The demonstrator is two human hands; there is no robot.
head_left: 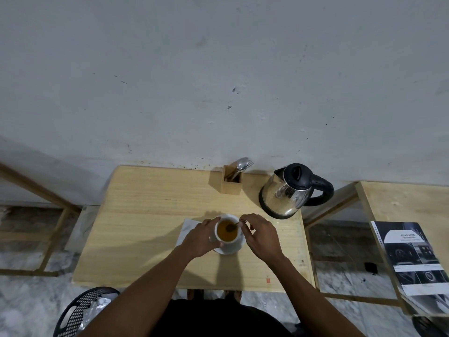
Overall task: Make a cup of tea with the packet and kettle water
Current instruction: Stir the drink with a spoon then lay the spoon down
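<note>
1. A round white ceramic cup (227, 233) filled with amber-brown tea stands on a white saucer (232, 249) near the front middle of a pale, grained wooden table (150, 215).
2. The tea's surface is smooth and orange-brown, with a darker patch where the bowl of a thin metal teaspoon (233, 225) dips into it; the spoon's handle slants up to the right over the cup's rim.
3. The left hand (201, 239) wraps around the cup's left side, fingers curled against the glossy wall in a steadying grasp.
4. The right hand (260, 235) pinches the spoon's handle between fingertips, just beside the cup's right rim.
5. A flat white sheet, possibly paper or a napkin (188, 229), lies under the left hand and the saucer's left edge; the tea packet itself cannot be made out.
6. A rounded, polished stainless-steel electric kettle (284, 193) with a black plastic lid and looped black handle sits on the table's far right corner, apart from the cup, its mirrored body showing reflections.
7. A square, open-topped wooden cutlery holder (230, 184) stands at the back edge beside the kettle, holding a shiny metal spoon and fork (241, 164).
8. A scuffed grey plastered wall (218, 81) rises behind the table.
9. A black perforated plastic basket (82, 310) sits on the mottled floor at lower left; a dark printed brochure (413, 259) lies on a second wooden table at right.
</note>
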